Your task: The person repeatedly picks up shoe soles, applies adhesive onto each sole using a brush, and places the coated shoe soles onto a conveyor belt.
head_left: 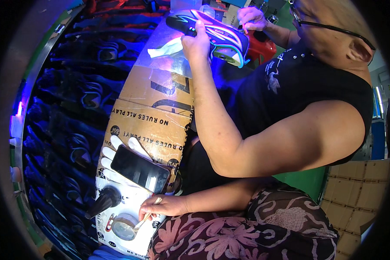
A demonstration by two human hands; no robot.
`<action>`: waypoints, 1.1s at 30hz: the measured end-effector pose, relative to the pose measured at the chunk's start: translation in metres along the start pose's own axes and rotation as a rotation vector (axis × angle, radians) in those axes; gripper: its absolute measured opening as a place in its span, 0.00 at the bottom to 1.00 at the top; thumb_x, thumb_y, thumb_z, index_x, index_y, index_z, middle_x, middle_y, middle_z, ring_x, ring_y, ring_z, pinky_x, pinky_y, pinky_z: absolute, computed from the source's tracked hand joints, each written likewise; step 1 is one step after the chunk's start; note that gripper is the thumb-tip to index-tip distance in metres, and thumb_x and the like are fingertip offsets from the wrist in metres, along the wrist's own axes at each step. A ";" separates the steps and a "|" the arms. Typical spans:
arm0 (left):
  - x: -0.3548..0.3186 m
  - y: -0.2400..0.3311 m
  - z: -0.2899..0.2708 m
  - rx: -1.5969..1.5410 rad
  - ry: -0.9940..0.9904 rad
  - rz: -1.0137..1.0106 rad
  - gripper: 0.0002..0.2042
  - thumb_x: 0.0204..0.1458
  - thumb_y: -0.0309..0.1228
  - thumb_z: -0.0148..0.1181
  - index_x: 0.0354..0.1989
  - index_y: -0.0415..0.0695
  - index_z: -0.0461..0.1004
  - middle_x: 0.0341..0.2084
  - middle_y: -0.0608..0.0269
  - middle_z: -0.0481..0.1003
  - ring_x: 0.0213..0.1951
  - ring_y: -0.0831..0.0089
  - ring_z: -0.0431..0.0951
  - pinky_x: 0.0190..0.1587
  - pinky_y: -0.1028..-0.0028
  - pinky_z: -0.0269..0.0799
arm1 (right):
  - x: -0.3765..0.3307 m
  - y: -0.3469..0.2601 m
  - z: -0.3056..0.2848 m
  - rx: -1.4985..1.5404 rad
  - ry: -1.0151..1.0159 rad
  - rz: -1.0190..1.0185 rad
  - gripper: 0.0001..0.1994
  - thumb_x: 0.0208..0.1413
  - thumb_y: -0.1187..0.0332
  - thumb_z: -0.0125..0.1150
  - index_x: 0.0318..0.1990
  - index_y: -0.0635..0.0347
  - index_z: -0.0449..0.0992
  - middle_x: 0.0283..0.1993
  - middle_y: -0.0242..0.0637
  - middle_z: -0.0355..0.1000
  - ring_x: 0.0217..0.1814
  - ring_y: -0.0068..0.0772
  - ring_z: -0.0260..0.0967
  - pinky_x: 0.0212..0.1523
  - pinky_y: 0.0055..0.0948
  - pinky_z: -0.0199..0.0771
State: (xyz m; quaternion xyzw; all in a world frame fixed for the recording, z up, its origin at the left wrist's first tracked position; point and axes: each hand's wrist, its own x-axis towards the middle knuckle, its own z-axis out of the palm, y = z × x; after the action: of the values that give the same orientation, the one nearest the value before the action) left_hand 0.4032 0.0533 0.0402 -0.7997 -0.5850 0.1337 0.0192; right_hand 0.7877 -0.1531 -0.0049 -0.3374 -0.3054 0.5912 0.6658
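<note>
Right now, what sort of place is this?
Probably a shoe workshop or factory: there's a sneaker being held up, a brush at a small round pot, and stacked cardboard boxes.

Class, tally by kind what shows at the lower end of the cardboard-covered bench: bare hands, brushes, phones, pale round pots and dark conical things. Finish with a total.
Bare hands: 1 (right hand)
Brushes: 1 (held brush)
Phones: 1 (black phone)
Pale round pots: 1 (pot)
Dark conical things: 1 (cone)
Total: 5
</note>
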 end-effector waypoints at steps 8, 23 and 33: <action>0.002 -0.006 0.004 -0.032 -0.004 -0.004 0.27 0.49 0.43 0.57 0.53 0.35 0.68 0.40 0.46 0.75 0.40 0.55 0.75 0.42 0.62 0.72 | 0.001 0.008 0.001 0.038 0.035 -0.004 0.23 0.69 0.55 0.36 0.44 0.63 0.75 0.35 0.31 0.71 0.37 0.19 0.65 0.39 0.21 0.66; 0.009 -0.007 0.006 -0.042 -0.012 0.007 0.27 0.48 0.39 0.57 0.53 0.33 0.67 0.40 0.47 0.74 0.41 0.58 0.75 0.42 0.64 0.71 | 0.002 0.007 0.001 0.028 0.045 0.042 0.23 0.69 0.55 0.36 0.43 0.64 0.75 0.34 0.31 0.70 0.35 0.21 0.64 0.42 0.24 0.67; 0.011 -0.013 0.012 -0.078 -0.012 0.010 0.26 0.48 0.36 0.57 0.53 0.31 0.66 0.41 0.47 0.74 0.41 0.60 0.74 0.43 0.65 0.71 | 0.000 0.004 0.002 0.008 0.088 0.051 0.24 0.68 0.54 0.36 0.42 0.64 0.76 0.30 0.32 0.69 0.34 0.22 0.63 0.42 0.24 0.66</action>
State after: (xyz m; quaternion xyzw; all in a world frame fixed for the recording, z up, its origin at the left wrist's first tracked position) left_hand 0.3915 0.0666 0.0286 -0.8019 -0.5859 0.1155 -0.0160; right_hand 0.7836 -0.1524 -0.0069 -0.3679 -0.2648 0.5938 0.6648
